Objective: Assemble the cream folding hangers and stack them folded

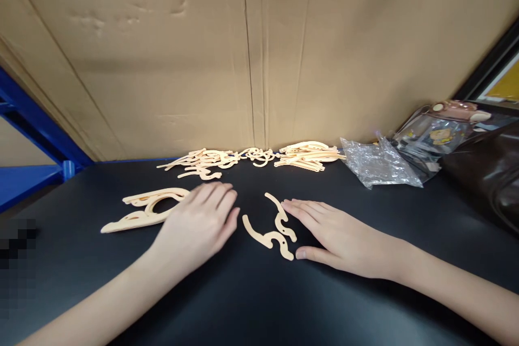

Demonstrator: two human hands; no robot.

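My left hand [198,216] lies palm down over the right end of a beige folded hanger [130,221], covering that end; its fingers are stretched and the thumb stands apart. Whether the palm touches the hanger I cannot tell. Two loose curved beige hook pieces lie between my hands: a nearer hook piece [259,238] and a farther hook piece [280,216]. Flat on the table, my right hand [332,232] is open just right of them, fingertips close to the farther piece and thumb by the end of the nearer one.
Along the back of the black table [227,313] lie a left pile of beige parts [203,159], small hooks [259,155] and a right pile of long arms [308,155]. Clear plastic bag [377,165], pouch [441,130] and dark bag [486,167] stand right. Cardboard [182,65] rises behind.
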